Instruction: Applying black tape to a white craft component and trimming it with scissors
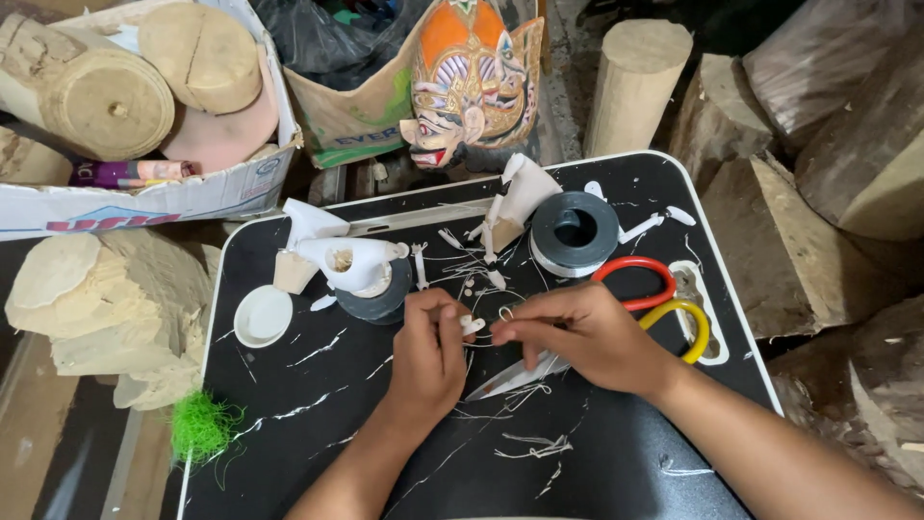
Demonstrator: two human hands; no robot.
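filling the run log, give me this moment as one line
left hand: pinches small white piece | right hand: fingers on thin thread | scissors: under right hand | surface: black tray

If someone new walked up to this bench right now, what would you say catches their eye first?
Probably the painted mask, orange and gold with a red mouth, propped at the back edge of the black table. Next, the scissors with one red and one yellow handle, lying partly under the right hand. Both hands meet mid-table, the left hand pinching a small white piece.
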